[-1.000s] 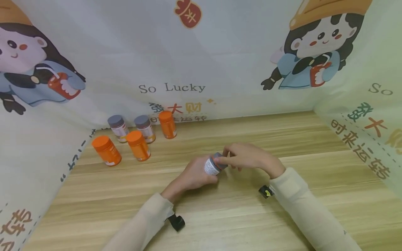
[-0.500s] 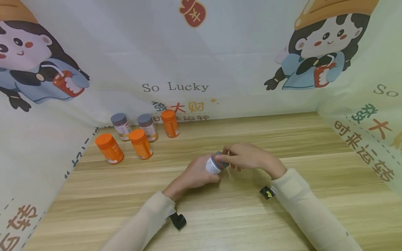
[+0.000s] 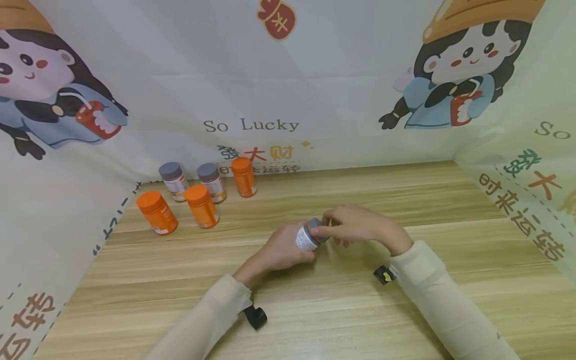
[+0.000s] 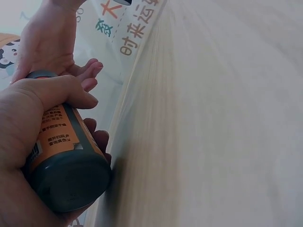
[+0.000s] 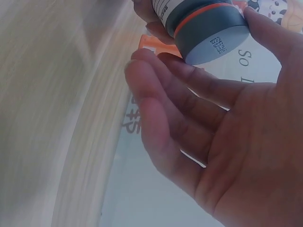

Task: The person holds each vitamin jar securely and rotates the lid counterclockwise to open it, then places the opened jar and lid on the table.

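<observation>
A dark grey pill bottle (image 3: pixel 307 240) with a white and orange label is held tilted above the middle of the table. My left hand (image 3: pixel 282 248) grips its body, the thumb laid across the orange side of the label (image 4: pixel 59 132) in the left wrist view. My right hand (image 3: pixel 360 225) pinches the bottle's grey cap (image 5: pixel 215 35) between thumb and index finger, while its other fingers are bent and off the cap. An orange ring runs round the neck edge of the cap, and small print marks its flat top.
On the wooden table (image 3: pixel 288 305), at the back left, stand three orange bottles, one of them the nearest left bottle (image 3: pixel 157 214), and two grey-capped bottles, one being the left grey-capped bottle (image 3: pixel 173 181). A printed cloth (image 3: pixel 337 100) walls the back and sides.
The head view has shifted slightly, moving the scene a little to the right. My right hand has moved slightly at the cap; the left hand keeps its grip on the bottle.
</observation>
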Demonstrator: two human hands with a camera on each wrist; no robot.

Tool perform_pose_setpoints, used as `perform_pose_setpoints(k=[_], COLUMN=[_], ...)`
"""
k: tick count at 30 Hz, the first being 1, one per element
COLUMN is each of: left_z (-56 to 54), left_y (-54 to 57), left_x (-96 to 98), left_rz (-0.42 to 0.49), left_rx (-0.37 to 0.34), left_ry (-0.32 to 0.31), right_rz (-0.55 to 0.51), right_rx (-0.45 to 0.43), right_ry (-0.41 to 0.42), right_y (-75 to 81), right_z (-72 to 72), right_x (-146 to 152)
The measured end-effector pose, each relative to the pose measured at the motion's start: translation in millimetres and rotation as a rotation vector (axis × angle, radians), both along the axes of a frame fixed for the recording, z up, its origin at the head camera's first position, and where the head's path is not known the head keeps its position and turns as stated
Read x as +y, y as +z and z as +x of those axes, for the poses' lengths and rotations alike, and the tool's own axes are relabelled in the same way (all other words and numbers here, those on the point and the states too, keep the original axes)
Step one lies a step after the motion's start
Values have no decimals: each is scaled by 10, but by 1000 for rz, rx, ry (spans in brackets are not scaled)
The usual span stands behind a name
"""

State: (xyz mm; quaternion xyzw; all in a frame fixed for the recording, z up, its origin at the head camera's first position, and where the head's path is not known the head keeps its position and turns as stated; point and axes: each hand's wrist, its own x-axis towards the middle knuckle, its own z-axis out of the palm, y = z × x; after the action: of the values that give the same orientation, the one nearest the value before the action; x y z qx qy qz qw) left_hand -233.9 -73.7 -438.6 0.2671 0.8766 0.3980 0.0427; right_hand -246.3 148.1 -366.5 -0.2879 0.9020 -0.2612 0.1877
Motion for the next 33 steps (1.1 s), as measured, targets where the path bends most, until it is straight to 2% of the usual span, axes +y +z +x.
perform_pose_setpoints(k=[8,18,26,33], left_z=[-2,8,4,2], left_y=[-10,-8,-8,3], left_x=[-8,-17,-11,-9], left_rz=[13,24,17,-1], left_rx=[13,-21,-6,9], left_ry=[-4,-18,-7,-12], right_rz=[-21,-66,-74,43], right_rx=[37,36,21,54], right_ry=[-26,31,28,-47], right_y=[-39,-7,-18,-5], right_z=[0,6,2,20], right_x=[-32,-19,-19,-29])
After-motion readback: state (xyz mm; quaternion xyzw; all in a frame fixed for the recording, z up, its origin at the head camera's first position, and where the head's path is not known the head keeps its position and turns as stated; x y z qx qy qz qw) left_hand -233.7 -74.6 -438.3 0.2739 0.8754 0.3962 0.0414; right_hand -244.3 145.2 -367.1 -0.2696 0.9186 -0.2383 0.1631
